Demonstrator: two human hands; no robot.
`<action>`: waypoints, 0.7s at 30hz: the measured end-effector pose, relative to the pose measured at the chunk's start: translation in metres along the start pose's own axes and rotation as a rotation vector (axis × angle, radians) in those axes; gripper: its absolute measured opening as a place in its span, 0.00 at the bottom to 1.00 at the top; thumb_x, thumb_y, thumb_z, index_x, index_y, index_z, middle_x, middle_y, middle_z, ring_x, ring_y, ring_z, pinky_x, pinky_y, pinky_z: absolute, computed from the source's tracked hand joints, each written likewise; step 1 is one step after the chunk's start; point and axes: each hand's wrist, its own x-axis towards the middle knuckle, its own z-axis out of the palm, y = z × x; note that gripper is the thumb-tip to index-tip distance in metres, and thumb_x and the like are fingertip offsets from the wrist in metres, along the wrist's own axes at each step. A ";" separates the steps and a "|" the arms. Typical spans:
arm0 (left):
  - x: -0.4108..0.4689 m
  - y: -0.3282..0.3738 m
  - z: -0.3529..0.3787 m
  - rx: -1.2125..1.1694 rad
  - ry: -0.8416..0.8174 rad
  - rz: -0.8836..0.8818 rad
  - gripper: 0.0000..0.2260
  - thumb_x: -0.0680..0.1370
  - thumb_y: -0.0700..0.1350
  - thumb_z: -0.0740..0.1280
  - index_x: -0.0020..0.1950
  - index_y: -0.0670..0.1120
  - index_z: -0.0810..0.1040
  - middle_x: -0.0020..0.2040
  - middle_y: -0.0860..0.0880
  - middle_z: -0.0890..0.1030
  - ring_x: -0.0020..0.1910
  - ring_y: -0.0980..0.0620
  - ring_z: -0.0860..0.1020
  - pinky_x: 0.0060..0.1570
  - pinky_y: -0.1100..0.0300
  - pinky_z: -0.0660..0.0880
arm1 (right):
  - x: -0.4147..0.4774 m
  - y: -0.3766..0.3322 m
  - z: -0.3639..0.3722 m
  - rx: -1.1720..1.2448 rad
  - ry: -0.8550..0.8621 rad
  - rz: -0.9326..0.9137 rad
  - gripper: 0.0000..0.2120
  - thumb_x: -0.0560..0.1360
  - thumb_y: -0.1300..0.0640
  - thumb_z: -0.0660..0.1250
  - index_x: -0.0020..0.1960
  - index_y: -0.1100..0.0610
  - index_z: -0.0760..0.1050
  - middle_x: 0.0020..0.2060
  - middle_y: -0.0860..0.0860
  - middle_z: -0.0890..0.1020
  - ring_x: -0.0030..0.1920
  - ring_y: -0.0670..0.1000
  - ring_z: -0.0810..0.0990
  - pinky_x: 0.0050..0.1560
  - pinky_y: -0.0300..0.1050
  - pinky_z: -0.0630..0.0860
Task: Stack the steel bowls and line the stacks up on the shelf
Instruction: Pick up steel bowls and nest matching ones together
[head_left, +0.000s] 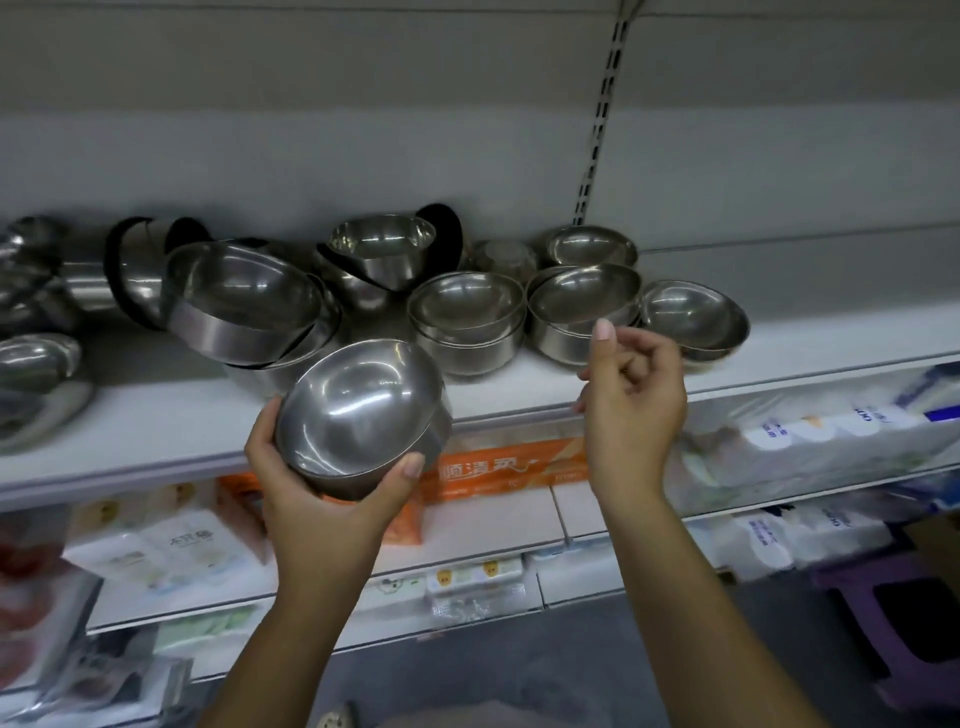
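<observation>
While I watch through the head camera, the left hand (322, 499) grips a steel bowl (358, 410) from underneath, the thumb pressed to its right wall and the fingers curled round its left side. That bowl is tilted, mouth turned up toward me, and it hangs just in front of the shelf (156, 431) edge without resting on it. I see the right hand (631, 410) raised beside it and holding nothing, its fingers loosely curled and one fingertip pointing up, in front of the right stack (582, 312). On the shelf, a middle stack (467, 322) stands upright just left of the right stack, and a single tilted bowl (693, 317) leans at the far right. Large nested bowls (244, 301) lie tipped over to the left, with a deeper bowl (382, 249) perched behind them and a small bowl (589, 247) at the back. Below the shelf I make out an orange packet (498, 467) and white wrapped packs (805, 436); a purple stool (898, 623) sits lower right.
</observation>
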 end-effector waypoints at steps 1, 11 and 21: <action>0.005 0.000 -0.013 0.008 0.007 -0.008 0.50 0.56 0.61 0.78 0.75 0.60 0.61 0.67 0.67 0.68 0.64 0.73 0.70 0.59 0.73 0.70 | -0.010 -0.003 0.013 -0.002 -0.042 -0.023 0.05 0.80 0.50 0.70 0.49 0.49 0.75 0.34 0.54 0.79 0.32 0.50 0.76 0.35 0.52 0.76; 0.058 -0.014 -0.141 0.057 0.022 -0.045 0.51 0.54 0.59 0.80 0.74 0.64 0.62 0.68 0.64 0.72 0.65 0.68 0.73 0.56 0.75 0.70 | -0.079 -0.002 0.151 -0.179 -0.492 -0.234 0.06 0.77 0.48 0.73 0.50 0.49 0.82 0.46 0.43 0.81 0.49 0.46 0.81 0.52 0.46 0.78; 0.120 -0.023 -0.212 0.110 -0.196 -0.114 0.58 0.51 0.59 0.87 0.75 0.68 0.60 0.68 0.65 0.73 0.63 0.69 0.74 0.53 0.74 0.71 | -0.115 0.003 0.216 -0.470 -0.562 -0.390 0.05 0.77 0.51 0.71 0.52 0.42 0.81 0.48 0.33 0.74 0.63 0.50 0.70 0.66 0.61 0.69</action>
